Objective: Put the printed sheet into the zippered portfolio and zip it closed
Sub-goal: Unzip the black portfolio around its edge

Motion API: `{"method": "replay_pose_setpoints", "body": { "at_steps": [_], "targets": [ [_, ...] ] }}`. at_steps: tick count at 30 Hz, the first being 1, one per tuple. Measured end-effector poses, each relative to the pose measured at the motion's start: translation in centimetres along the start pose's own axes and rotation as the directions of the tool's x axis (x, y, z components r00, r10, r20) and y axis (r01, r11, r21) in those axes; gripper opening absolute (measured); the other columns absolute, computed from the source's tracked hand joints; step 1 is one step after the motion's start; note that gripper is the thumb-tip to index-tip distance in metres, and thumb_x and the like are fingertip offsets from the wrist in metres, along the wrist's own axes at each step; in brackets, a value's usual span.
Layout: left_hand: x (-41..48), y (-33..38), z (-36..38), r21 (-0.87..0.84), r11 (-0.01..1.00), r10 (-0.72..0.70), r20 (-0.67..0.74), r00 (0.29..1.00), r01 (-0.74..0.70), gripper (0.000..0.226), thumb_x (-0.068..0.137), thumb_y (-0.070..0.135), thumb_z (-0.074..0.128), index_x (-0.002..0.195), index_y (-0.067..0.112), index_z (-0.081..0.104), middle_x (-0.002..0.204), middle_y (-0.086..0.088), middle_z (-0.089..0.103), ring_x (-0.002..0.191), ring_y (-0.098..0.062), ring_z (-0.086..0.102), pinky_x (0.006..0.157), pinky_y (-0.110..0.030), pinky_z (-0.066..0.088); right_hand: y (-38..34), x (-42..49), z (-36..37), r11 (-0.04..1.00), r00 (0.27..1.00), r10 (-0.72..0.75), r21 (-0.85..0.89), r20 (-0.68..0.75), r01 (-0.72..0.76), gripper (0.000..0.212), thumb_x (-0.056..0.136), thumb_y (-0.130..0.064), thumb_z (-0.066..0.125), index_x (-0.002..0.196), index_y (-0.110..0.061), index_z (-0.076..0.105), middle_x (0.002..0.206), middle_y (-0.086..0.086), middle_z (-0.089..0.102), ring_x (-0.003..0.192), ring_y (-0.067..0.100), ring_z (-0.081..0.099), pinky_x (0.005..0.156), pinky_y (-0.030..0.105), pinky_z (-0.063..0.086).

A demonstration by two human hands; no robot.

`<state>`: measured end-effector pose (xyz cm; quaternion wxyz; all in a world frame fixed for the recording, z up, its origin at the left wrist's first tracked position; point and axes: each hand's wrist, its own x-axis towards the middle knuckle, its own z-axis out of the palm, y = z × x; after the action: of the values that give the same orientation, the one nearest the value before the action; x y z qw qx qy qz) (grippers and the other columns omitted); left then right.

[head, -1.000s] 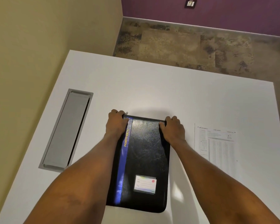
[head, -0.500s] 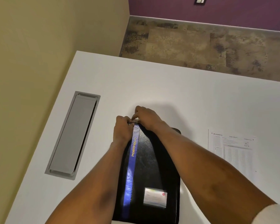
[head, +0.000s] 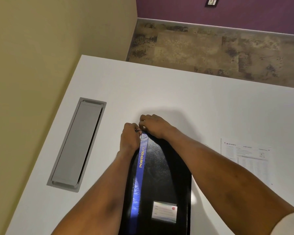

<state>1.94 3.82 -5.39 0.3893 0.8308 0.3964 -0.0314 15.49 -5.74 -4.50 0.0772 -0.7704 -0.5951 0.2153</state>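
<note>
A black zippered portfolio [head: 161, 180] with a blue stripe and a small label window lies flat on the white table [head: 193, 102] in front of me. My left hand [head: 129, 139] grips its far left corner. My right hand [head: 153, 125] reaches across to that same corner, fingers pinched at the zipper end; the pull itself is hidden under my fingers. The printed sheet [head: 246, 156] lies flat on the table to the right of the portfolio, apart from both hands.
A grey recessed cable hatch [head: 76, 143] is set into the table at the left. A beige wall runs along the table's left side. Carpeted floor lies beyond the far table edge.
My right hand has left the portfolio's far right corner and crossed over to the far left corner, beside my left hand. The view has shifted slightly left.
</note>
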Motion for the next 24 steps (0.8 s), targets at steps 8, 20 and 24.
{"method": "replay_pose_setpoints", "body": {
  "at_steps": [8,20,24],
  "targets": [
    [0.2,0.2,-0.5,0.001,0.998,0.063,0.010,0.998,-0.063,0.018,0.098,0.011,0.066,0.087,0.023,0.058,0.108,-0.001,0.056,0.090,-0.015,0.053,0.082,-0.029,0.038,0.4,0.3,-0.5,1.000,0.995,-0.020,0.023,0.095,0.018,0.015,0.100,-0.014,0.048,0.105,-0.017,0.062,0.113,0.003,0.057,0.101,0.023,0.055,0.082,0.034,0.035],
    [0.1,0.5,-0.7,-0.013,0.996,0.085,0.032,0.996,-0.085,0.026,0.098,0.011,0.064,0.080,0.027,0.055,0.099,0.001,0.057,0.089,-0.017,0.053,0.081,-0.031,0.038,0.6,0.1,-1.3,0.994,0.981,0.063,0.077,0.184,-0.078,0.016,0.099,-0.014,0.049,0.103,-0.018,0.063,0.109,0.007,0.057,0.097,0.030,0.059,0.082,0.042,0.048],
    [0.3,0.4,-0.7,0.007,0.997,0.080,0.047,0.996,-0.080,0.031,0.097,0.009,0.064,0.075,0.029,0.054,0.093,0.003,0.061,0.086,-0.016,0.055,0.075,-0.029,0.039,0.4,-0.5,-1.6,0.999,0.992,0.021,-0.029,0.126,-0.018,0.011,0.098,-0.019,0.050,0.093,-0.018,0.060,0.097,0.005,0.059,0.088,0.028,0.059,0.078,0.042,0.050]
  ]
}}
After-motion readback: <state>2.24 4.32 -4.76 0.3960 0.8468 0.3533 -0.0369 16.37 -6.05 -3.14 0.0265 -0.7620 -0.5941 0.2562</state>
